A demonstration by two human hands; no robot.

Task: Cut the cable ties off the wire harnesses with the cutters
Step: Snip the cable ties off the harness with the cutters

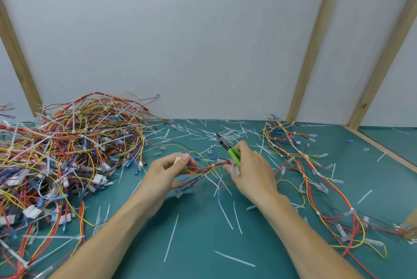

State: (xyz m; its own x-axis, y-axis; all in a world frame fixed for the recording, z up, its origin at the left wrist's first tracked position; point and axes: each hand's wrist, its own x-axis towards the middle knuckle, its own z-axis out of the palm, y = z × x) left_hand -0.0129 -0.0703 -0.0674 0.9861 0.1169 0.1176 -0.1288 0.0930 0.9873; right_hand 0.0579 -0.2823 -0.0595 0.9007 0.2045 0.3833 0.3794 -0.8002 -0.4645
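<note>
A: Nearest you, loose white cut ties (pixel 171 237) lie flat on the green bench (pixel 203 245) between your forearms.

B: Up from there, your left hand (pixel 168 174) has its grip curled round one end of a wire harness (pixel 204 169), with a pale connector (pixel 178 158) pinched under the thumb.

A: And your right hand (pixel 250 171): grip wrapped round the green handles of the cutters (pixel 228 149), fingertips also touching the same harness. The dark tip points up and left, away from the wires, pressed together as far as I can see.

B: So the harness hangs between your two hands, just above the bench, red, yellow and black strands sagging in the middle.

A: To your left, the big tangled pile of harnesses (pixel 67 154), white ties sticking out all over it.

B: On your right, a thinner run of harnesses (pixel 316 177) stretched out along the bench.

A: Beyond the cutters, a thick scatter of white offcuts (pixel 225 132) near the back edge.

B: Then the white wall (pixel 203 42) with wooden battens (pixel 313 42). Any writing anywhere?

A: None you could read; the connectors are too small and blurred.
</note>
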